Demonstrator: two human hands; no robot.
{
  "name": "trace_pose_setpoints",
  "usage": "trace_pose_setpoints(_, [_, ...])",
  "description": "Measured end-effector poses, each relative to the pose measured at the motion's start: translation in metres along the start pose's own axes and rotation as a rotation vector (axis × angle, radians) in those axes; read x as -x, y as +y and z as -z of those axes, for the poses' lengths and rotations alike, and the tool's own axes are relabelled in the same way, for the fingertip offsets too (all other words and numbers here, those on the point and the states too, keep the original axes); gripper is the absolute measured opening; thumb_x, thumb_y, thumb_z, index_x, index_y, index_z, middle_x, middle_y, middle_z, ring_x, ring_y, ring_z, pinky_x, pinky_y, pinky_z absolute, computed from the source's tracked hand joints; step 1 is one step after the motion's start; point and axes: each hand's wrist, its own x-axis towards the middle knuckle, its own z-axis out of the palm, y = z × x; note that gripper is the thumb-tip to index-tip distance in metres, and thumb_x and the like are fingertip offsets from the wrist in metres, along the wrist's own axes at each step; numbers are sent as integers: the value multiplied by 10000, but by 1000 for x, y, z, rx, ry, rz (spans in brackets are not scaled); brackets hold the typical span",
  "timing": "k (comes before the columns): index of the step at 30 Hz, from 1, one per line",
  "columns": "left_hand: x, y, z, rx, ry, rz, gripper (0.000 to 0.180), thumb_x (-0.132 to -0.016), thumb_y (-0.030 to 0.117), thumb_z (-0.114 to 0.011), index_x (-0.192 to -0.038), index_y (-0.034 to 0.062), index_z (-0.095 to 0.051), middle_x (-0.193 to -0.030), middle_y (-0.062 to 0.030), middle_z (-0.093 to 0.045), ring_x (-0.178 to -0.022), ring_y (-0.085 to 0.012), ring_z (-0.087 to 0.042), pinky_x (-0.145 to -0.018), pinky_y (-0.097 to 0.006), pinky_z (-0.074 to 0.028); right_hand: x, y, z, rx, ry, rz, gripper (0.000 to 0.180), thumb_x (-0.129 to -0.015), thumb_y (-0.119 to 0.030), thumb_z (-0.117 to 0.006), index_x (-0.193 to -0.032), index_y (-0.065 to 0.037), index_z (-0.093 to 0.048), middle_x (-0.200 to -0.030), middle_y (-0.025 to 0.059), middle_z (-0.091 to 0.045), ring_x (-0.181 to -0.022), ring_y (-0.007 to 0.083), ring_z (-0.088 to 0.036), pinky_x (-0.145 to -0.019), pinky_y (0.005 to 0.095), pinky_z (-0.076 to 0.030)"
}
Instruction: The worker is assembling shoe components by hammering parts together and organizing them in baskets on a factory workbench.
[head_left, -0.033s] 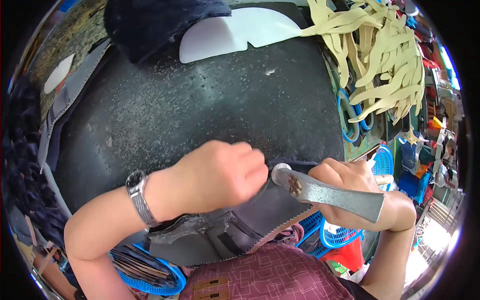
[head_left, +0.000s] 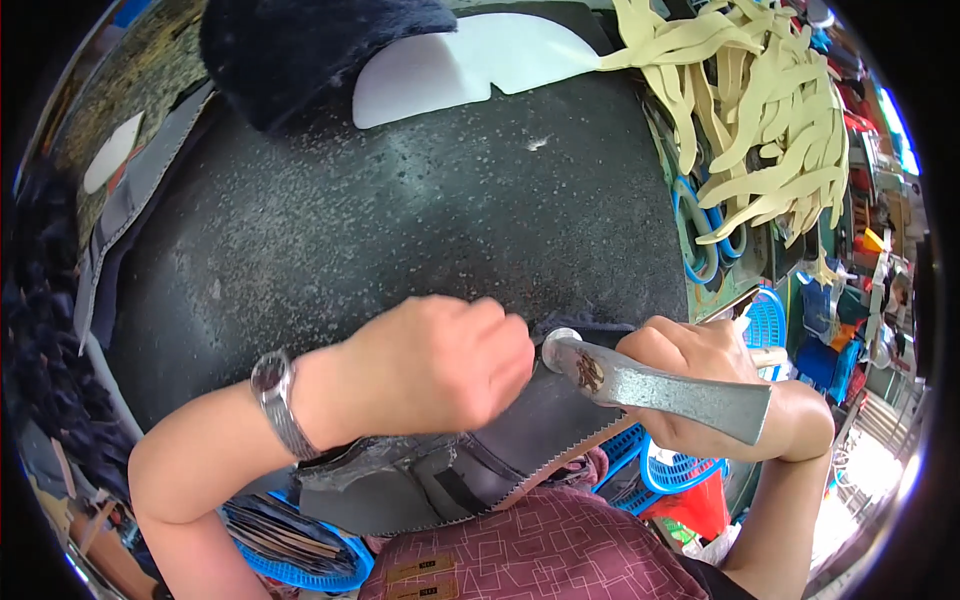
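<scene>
My right hand (head_left: 690, 355) is wrapped round the handle of a hammer (head_left: 665, 390). The hammer's round face rests on or just over a dark leather piece (head_left: 400, 495) with a zigzag-cut edge, which lies along the near side of the black work surface (head_left: 330, 220). My left hand (head_left: 440, 360) is closed in a fist over the same leather, just left of the hammer face. Its fingertips are turned under, so whatever they grip is hidden. A metal wristwatch (head_left: 285, 405) is on my left wrist.
A white notched template (head_left: 470, 70) and dark fleece (head_left: 310, 60) lie at the far side. Cream strips (head_left: 770, 120) are piled at the far right, above blue-handled scissors (head_left: 690, 235). Another grey piece (head_left: 130, 215) lies along the left edge. Blue baskets (head_left: 345, 565) stand below the near edge.
My left fist has shifted slightly down toward me. The hammer and my right hand are almost unmoved.
</scene>
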Motion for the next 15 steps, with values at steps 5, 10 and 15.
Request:
trace_pose_setpoints(5, [5, 13, -9, -553, -14, -213, 163, -732, 152, -553, -736, 1, -613, -719, -79, -561, -663, -173, -515, -555, -263, -401, -16, 2, 16, 25, -10, 67, 327, -686, -209, -676, -919, -49, -511, -676, 68, -483, -527, 248, -580, -425, 363, -454])
trace_pose_setpoints(10, [3, 26, -1, -552, -115, -146, 145, -744, 153, -569, -771, 17, -613, -748, -51, -573, -664, -177, -524, -576, -286, -411, -21, -10, 10, 188, -14, 48, 254, -711, -209, -654, -805, -61, -470, -649, 59, -471, -507, 221, -575, -406, 357, -456])
trace_pose_setpoints(15, [17, 29, -8, 90, 210, 497, 236, -620, 80, -720, -848, 44, -673, -767, -27, -585, -628, -183, -562, -529, -267, -419, -27, -9, 13, 178, -29, 47, 270, -721, -227, -663, -789, -56, -465, -638, 61, -472, -515, 221, -596, -413, 351, -469])
